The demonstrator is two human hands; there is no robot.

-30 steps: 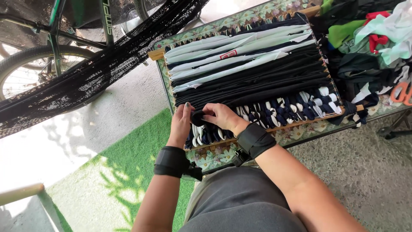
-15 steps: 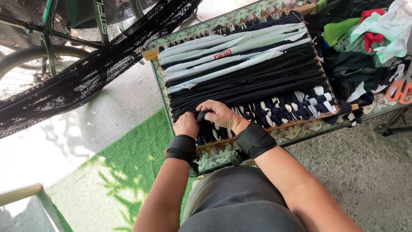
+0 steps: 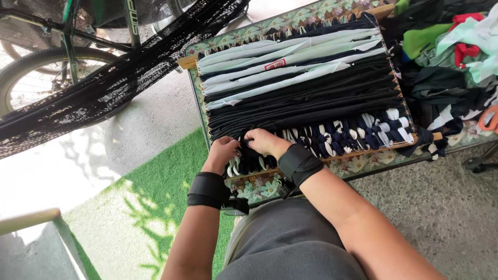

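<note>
A wooden weaving frame [image 3: 358, 154] lies on a floral-covered table [image 3: 270, 186], strung with pale green and black cloth strips [image 3: 301, 83]. Along its near edge runs a woven band of black, navy and white strips [image 3: 363, 132]. My left hand [image 3: 222, 152] rests on the near left corner of that band, fingers curled into the strips. My right hand [image 3: 263, 141] sits just beside it, pinching a black cloth strip [image 3: 245, 141] at the weave's left end. Both wrists wear black bands.
A heap of cloth scraps [image 3: 451, 57] in green, red, white and black lies at the table's right, with orange-handled scissors [image 3: 488, 118]. A black net hammock [image 3: 114, 78] and a bicycle [image 3: 57, 57] stand to the left. Green artificial turf [image 3: 150, 207] covers the ground beside my lap.
Both hands have stayed at the near left corner of the weave, working the black strip; the left hand has slid slightly toward me. The camera view has shifted a little.
</note>
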